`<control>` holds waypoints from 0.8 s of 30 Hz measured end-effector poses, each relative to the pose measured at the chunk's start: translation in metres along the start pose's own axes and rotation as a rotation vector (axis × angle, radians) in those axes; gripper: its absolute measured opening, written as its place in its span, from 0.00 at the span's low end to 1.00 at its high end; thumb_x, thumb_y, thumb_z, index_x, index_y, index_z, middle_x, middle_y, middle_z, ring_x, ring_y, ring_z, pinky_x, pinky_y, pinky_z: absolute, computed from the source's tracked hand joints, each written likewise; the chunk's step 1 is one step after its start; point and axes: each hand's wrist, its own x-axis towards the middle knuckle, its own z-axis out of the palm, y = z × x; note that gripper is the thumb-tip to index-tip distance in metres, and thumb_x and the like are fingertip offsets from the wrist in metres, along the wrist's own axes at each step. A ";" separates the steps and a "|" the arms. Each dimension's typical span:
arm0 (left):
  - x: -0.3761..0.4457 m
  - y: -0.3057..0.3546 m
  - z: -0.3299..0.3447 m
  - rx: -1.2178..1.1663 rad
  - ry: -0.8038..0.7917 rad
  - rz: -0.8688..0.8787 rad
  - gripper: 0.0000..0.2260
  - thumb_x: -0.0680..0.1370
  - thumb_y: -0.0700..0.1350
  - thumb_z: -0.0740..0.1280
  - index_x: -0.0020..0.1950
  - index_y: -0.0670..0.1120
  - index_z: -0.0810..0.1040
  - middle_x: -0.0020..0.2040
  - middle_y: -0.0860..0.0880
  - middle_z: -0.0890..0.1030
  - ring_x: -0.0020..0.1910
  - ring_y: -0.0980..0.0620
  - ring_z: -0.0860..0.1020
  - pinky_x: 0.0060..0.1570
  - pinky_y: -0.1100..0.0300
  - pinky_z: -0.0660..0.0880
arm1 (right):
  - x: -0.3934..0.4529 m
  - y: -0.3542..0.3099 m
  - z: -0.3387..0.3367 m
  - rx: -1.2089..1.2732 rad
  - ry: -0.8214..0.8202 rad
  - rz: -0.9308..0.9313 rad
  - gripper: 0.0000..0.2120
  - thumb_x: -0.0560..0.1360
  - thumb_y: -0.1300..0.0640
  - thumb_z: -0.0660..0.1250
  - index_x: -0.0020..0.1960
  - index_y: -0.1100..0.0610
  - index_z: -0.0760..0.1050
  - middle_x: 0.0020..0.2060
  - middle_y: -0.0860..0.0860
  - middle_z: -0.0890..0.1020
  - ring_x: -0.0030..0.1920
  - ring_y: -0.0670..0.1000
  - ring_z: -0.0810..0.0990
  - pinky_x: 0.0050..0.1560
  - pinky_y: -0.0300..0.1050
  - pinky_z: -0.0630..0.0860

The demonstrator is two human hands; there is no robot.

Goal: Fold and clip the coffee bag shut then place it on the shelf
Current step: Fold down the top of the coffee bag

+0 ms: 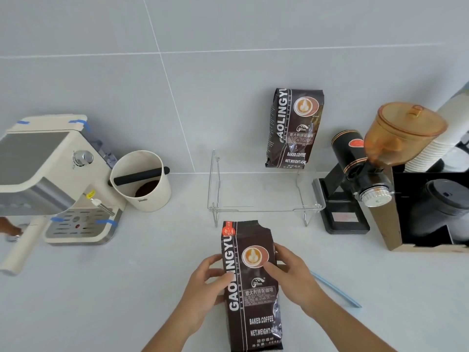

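A dark brown coffee bag (250,298) stands upright on the counter in front of me, its top edge unfolded and cut open with a notch at the right. My left hand (206,283) grips its left side, thumb on the front. My right hand (291,273) holds its right side, thumb pressed near the round latte logo. A long light-blue clip (337,290) lies on the counter to the right of my right hand. A clear acrylic shelf (261,207) stands behind the bag. On its right end a second, sealed coffee bag (294,128) leans against the wall.
A cream espresso machine (53,179) and a cream knock box (142,181) with grounds stand at the left. At the right are a black grinder (355,179) with an amber hopper, a stack of paper cups (436,141) and a cardboard box (429,212) with black lids.
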 end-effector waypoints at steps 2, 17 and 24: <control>-0.006 0.004 0.002 0.018 -0.024 0.041 0.11 0.75 0.42 0.70 0.56 0.52 0.79 0.53 0.48 0.83 0.47 0.48 0.85 0.45 0.50 0.83 | -0.006 -0.004 0.002 -0.093 0.014 -0.056 0.15 0.75 0.52 0.69 0.60 0.42 0.76 0.51 0.43 0.85 0.50 0.46 0.84 0.43 0.38 0.80; -0.025 0.036 0.013 -0.128 -0.019 0.305 0.07 0.77 0.40 0.66 0.45 0.39 0.84 0.45 0.39 0.87 0.44 0.42 0.85 0.49 0.51 0.80 | -0.038 -0.042 0.007 0.058 0.043 -0.251 0.07 0.78 0.64 0.64 0.42 0.66 0.76 0.35 0.54 0.84 0.35 0.47 0.82 0.35 0.38 0.78; -0.036 0.051 0.011 -0.149 -0.081 0.433 0.11 0.72 0.44 0.69 0.45 0.36 0.83 0.46 0.38 0.86 0.44 0.48 0.83 0.45 0.61 0.80 | -0.052 -0.060 0.003 0.157 0.050 -0.313 0.08 0.76 0.68 0.65 0.39 0.63 0.78 0.35 0.57 0.85 0.34 0.49 0.81 0.35 0.36 0.77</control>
